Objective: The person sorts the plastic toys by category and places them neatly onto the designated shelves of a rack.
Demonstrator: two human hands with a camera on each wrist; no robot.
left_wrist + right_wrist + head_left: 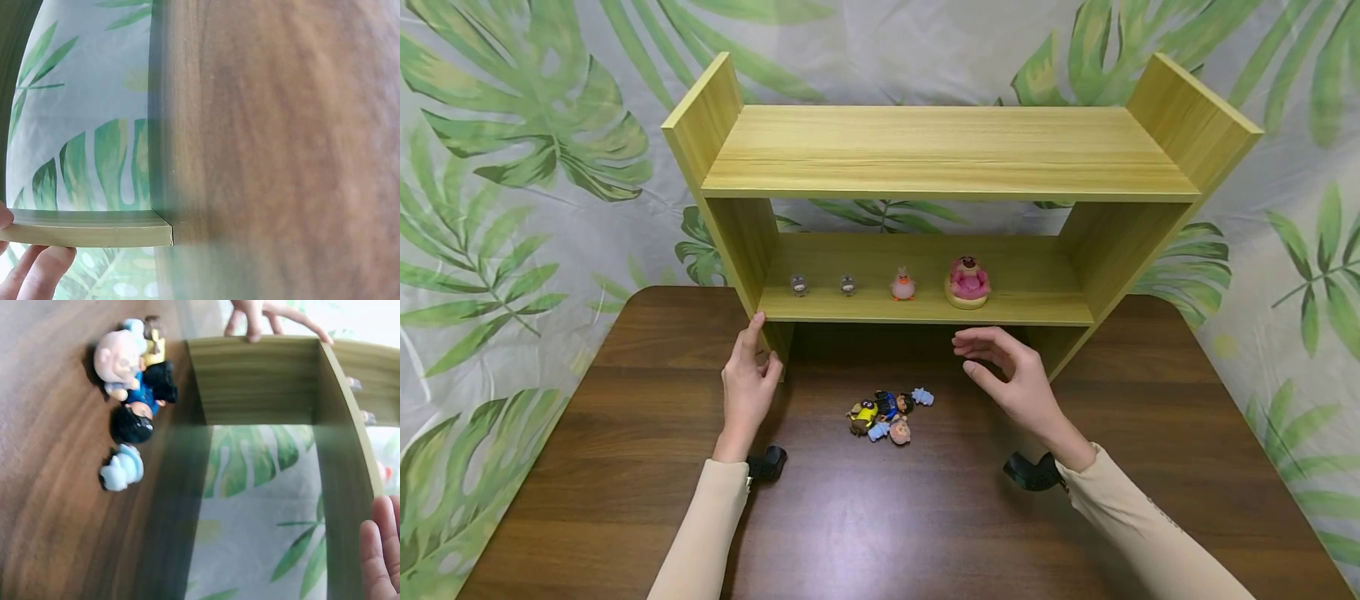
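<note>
My left hand (750, 379) holds the left side panel (87, 236) of a wooden shelf, the thumb on one face and fingers on the other. My right hand (1017, 379) hovers before the middle board (880, 312) with loosely bent fingers and nothing in its grasp. Along that board stand two small grey figures (799, 286), a pink duck figure (903, 285) and a pink bear figure (968, 282) seated in a yellow ring. Between the hands, a cluster on the table includes a black-haired doll (891, 406), a yellow-clad figure (863, 414), a pinkish figure (900, 432) and pale blue figures (922, 397).
The two-level shelf (947, 150) stands at the back of a dark wood table (880, 517). Its upright right side panel (1195, 125) rises behind my right hand. A leaf-patterned cloth (542, 125) hangs behind everything.
</note>
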